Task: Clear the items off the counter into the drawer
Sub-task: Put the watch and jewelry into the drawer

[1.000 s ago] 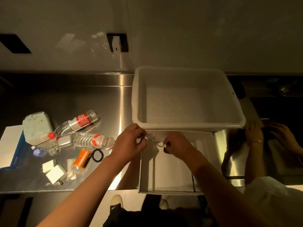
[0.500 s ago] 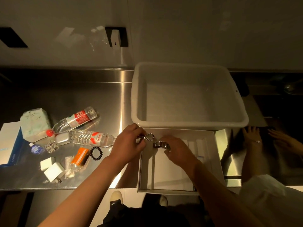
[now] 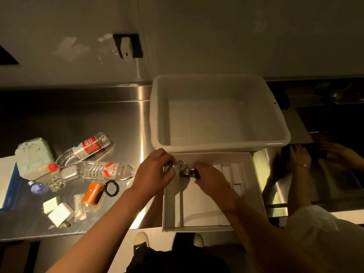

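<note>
Your left hand [image 3: 155, 172] is pinching a silver curb-link chain [image 3: 178, 166] btwn thumb & curled fingers, and your right hand [image 3: 209, 177] has its fingers curled round a chunky silver metal watch [image 3: 190, 173]; both sit over the back-left corner of the open white drawer [image 3: 206, 228], just under the front lip of the big white plastic tub [image 3: 218, 146]. Chain & watch look close or touching, but can't tell if they're tangled. To do this step well, lower both low into the drawer before letting go, so nothing bounces or scratches. Set the watch flat in the wide middle section w/ the band closed, then lay the chain beside it, not on top, or the links will likely snag the band. Watch the thin white dividers; drop each piece fully inside one section, not straddling an edge. Don't knock the tub lip w/ your knuckles, there's little room. Plenty is left on the steel counter [image 3: 82, 119]: two clear plastic water bottles w/ red labels [image 3: 102, 170], a black coil hair tie [image 3: 111, 188], an orange packet [image 3: 92, 196], white chargers [image 3: 59, 213], so you're early in the job. I'd leave the front of the drawer free for the bottles, prob the bulkiest fit.
</note>
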{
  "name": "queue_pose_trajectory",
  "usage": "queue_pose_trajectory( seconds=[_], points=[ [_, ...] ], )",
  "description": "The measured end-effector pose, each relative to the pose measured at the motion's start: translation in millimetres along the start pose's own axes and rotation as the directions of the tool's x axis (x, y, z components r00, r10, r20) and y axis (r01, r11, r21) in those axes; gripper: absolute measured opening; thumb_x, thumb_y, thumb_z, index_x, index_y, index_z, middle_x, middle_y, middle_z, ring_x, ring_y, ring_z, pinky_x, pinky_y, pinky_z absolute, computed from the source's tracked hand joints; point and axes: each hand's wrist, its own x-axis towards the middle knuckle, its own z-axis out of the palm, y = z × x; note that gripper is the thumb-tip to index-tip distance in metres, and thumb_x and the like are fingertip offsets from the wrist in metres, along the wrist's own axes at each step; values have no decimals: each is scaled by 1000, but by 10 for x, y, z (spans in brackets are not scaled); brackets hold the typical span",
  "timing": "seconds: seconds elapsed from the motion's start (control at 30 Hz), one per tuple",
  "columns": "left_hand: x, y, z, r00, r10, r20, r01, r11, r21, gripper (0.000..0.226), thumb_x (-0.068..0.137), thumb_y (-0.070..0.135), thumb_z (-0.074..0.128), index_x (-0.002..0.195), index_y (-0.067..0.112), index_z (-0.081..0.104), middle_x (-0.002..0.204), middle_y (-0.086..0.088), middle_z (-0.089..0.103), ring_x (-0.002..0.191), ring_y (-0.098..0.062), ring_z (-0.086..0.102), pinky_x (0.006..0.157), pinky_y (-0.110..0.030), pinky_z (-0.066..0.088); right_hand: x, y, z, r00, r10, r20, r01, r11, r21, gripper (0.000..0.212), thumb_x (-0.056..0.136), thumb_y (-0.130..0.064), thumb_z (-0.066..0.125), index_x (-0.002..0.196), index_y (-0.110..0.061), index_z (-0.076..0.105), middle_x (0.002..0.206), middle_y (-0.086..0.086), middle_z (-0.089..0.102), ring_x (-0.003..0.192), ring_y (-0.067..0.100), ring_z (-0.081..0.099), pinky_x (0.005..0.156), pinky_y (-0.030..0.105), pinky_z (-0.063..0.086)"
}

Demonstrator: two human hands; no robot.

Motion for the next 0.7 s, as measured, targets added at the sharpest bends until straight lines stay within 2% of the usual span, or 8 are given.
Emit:
queue_pose_trajectory(
  seconds=[0.1, 0.2, 0.27, 0.37, 0.43, 0.5, 0.63, 0.7],
  points=[
    [-9, 20, 7, 1000, 1, 6, -1, 1000, 1, 18, 82, 23, 72, 101, 22, 72, 96, 9, 59, 92, -11, 56, 73, -32, 51, 12, 23, -21, 1000, 6, -29, -8, 997, -70, 25, 82, -16, 66, 105, -24, 60, 101, 2, 66, 93, 26, 65, 73, 36, 54],
    [-13, 38, 22, 1000, -5, -1, 5, 1000, 5, 18, 82, 25, 70, 100, 24, 72, 97, 11, 59, 91, -9, 56, 71, -31, 51, -18, 115, -50, 998, 67, -19, -70, 986, -154, 23, 80, -16, 65, 101, -25, 65, 99, 2, 65, 89, 26, 66, 72, 37, 56],
    [-4, 56, 45, 1000, -15, -2, 15, 1000, 7, 18, 82, 24, 70, 100, 25, 72, 97, 13, 59, 90, -5, 53, 70, -26, 48, -39, 178, -53, 995, 95, -22, -97, 977, -192, 19, 78, -14, 64, 95, -24, 67, 99, 2, 60, 88, 26, 64, 73, 38, 57],
    [6, 85, 75, 1000, -13, 4, 13, 1000, 6, 18, 82, 26, 70, 99, 26, 72, 96, 13, 58, 87, -1, 50, 68, -13, 38, -51, 223, -67, 993, 116, 3, -114, 986, -120, 17, 74, -21, 68, 89, -27, 63, 95, -4, 53, 82, 21, 61, 72, 40, 58],
    [8, 100, 81, 1000, -11, 8, 12, 1000, -3, 17, 82, 27, 69, 99, 26, 72, 95, 13, 58, 87, -3, 52, 68, -13, 39, -54, 215, -89, 996, 86, 34, -84, 996, -43, 23, 69, -27, 70, 90, -31, 60, 94, -8, 50, 80, 18, 61, 69, 38, 58],
    [4, 105, 80, 1000, -7, 4, 7, 1000, -4, 17, 82, 26, 70, 99, 25, 72, 95, 12, 59, 87, -6, 54, 69, -20, 44, -64, 180, -104, 999, 22, 31, -24, 999, 45, 29, 68, -34, 71, 94, -33, 59, 96, -12, 48, 80, 16, 61, 67, 35, 56],
    [22, 109, 72, 1000, -3, -14, 3, 1000, 1, 18, 82, 23, 72, 100, 22, 73, 94, 10, 59, 87, -9, 56, 69, -27, 49, -105, 61, -137, 986, -122, -117, 136, 984, 116, 29, 77, -48, 67, 101, -34, 60, 103, -14, 45, 74, 7, 57, 62, 19, 48],
    [33, 108, 64, 1000, -4, -17, 4, 1000, 5, 19, 81, 23, 72, 100, 22, 73, 93, 10, 59, 88, -10, 56, 69, -29, 49, -142, 2, -161, 965, -164, -206, 192, 973, 125, 31, 81, -48, 69, 106, -33, 61, 106, -16, 45, 75, 4, 54, 64, 10, 43]
  ],
)
